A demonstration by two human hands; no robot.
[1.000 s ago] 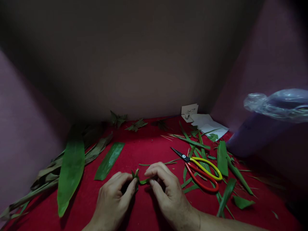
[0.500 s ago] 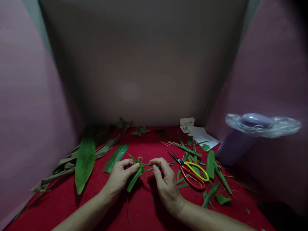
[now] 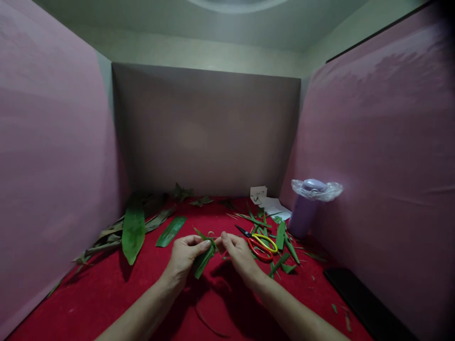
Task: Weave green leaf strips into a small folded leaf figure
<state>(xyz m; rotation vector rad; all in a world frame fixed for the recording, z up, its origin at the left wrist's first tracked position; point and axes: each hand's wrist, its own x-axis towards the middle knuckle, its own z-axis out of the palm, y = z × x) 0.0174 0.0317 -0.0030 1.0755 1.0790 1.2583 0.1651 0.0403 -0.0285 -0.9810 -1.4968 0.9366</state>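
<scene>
While the left hand (image 3: pixel 181 255) pinches 1 leaf bundle (image 3: pixel 203 264), seemingly part-formed, the right hand's (image 3: pixel 241 256) grip cannot be told; cut strips (image 3: pixel 280 235) lie right; 1 broad leaf (image 3: pixel 133 234), left, lies whole.

A plastic-topped purple bottle (image 3: pixel 302 218) stands near white papers (image 3: pixel 274 208) and a pink wall (image 3: pixel 384 161).

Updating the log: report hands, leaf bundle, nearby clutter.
Left hand pinching green leaf bundle. Right hand close beside it, hold unclear. Scissors, leaf pieces on the right.
</scene>
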